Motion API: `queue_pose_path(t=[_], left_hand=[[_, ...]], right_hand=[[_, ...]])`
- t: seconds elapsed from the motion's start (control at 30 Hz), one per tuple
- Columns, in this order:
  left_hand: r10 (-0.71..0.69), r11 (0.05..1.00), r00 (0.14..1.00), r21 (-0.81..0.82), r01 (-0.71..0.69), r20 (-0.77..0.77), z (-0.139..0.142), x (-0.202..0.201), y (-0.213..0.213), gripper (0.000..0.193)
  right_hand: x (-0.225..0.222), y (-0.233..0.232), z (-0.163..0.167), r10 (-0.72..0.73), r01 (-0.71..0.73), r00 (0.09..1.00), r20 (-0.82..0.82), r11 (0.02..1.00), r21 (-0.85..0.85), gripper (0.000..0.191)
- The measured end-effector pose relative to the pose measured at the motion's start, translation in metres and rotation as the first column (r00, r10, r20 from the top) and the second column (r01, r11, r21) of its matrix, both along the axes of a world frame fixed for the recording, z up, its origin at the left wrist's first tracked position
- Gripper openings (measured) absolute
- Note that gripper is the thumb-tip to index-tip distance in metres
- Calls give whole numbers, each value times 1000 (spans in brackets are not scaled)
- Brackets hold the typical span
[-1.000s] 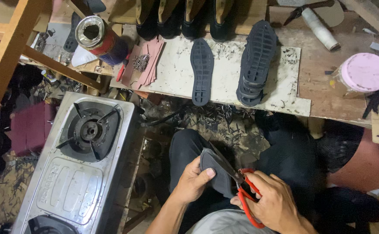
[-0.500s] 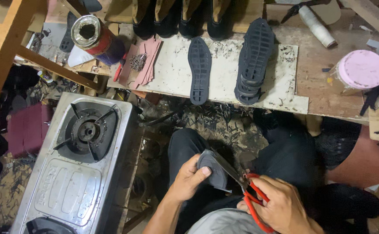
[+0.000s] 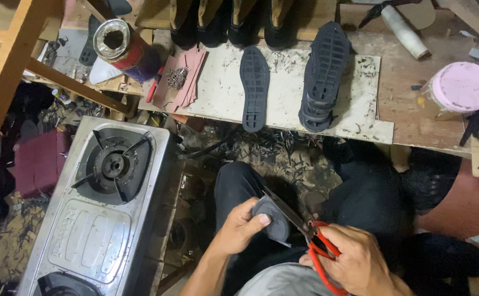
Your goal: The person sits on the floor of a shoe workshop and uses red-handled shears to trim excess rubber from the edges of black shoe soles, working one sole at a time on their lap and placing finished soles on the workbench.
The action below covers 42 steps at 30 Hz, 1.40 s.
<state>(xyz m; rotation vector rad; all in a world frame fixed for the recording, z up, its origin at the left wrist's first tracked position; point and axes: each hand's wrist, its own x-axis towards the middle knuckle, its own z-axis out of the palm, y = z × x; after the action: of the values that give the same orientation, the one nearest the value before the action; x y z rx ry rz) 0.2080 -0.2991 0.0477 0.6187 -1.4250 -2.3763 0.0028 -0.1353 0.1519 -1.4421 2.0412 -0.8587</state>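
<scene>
Scissors [image 3: 305,233] in my right hand [image 3: 354,263], fingers through red loops, blades biting grey piece [image 3: 272,219] at lower centre of frame, over lap. Left hand [image 3: 239,227] pinches piece, thumb on top. Piece looks thin, light, bendy; best held near cut line.

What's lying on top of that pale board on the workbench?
On the pale board lie one flat black sole, a stack of black soles, and pinkish sheets bearing small nails. The stack hides whatever lies beneath it.
</scene>
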Motion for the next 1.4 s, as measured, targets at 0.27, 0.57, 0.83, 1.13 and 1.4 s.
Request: queue_pose_path(t=[0.27,0.57,0.83,1.13,1.4], left_hand=[[-120,987,992,-100,123,37,14,0,-11,27],[-178,923,982,-333,191,69,39,0,-26,28],[-257,867,962,-417,271,90,62,-1,-38,25],[-312,848,949,-437,299,44,69,-13,-27,27],[-266,874,961,-403,272,71,60,-5,-31,27]], right_hand=[[-5,-3,8,57,-59,998,-35,996,-64,56],[-9,3,16,69,-73,994,88,996,44,58],[-18,12,16,108,-117,987,117,990,78,57],[-12,8,12,103,-103,995,13,994,31,69],[-16,13,6,140,-141,988,-64,990,-10,76]])
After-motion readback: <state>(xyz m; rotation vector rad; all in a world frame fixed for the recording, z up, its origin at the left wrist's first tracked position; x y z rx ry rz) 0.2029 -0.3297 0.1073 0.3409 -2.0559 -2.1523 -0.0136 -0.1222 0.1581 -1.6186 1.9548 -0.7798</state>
